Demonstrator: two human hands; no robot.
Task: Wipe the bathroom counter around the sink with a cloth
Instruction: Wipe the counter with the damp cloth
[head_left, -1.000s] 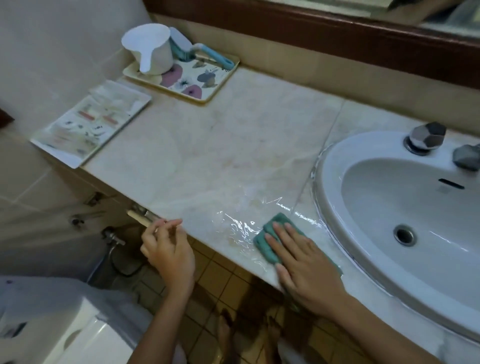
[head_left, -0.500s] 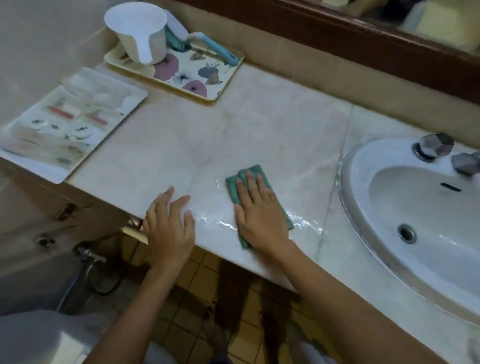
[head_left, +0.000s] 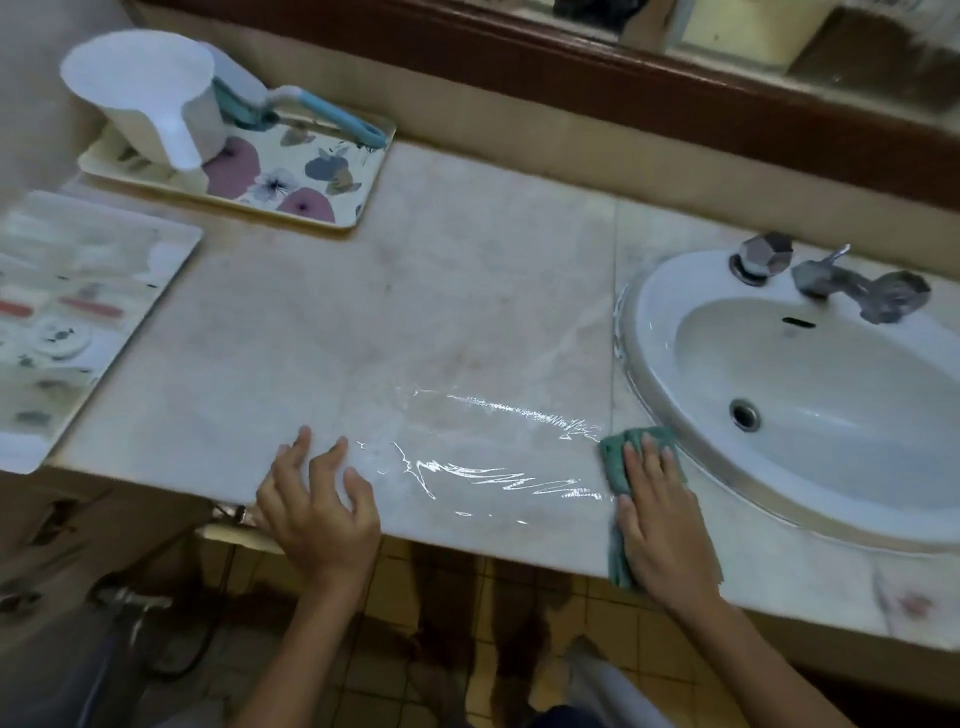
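**At the sink's left rim: cloth down, wipe in hand**

Just left of the sink (head_left: 636, 332), at its front curve, the green cloth (head_left: 612, 462) lies flat on the worktop (head_left: 467, 291) under the right hand (head_left: 667, 525). Its fingers (head_left: 649, 462) are straight and pressing, not curled round it. Farther left of the sink, the left hand (head_left: 319, 512) sits at the worktop's front edge, fingers spread, loosely bent, holding nothing. Between the hands, wet streaks (head_left: 493, 470) gleam. My read: mid-wipe, with the stretch left of the sink partly covered. Next, the cloth needs firm pressure along the rim's curve, and the back strip toward the taps (head_left: 763, 257) looks dry.
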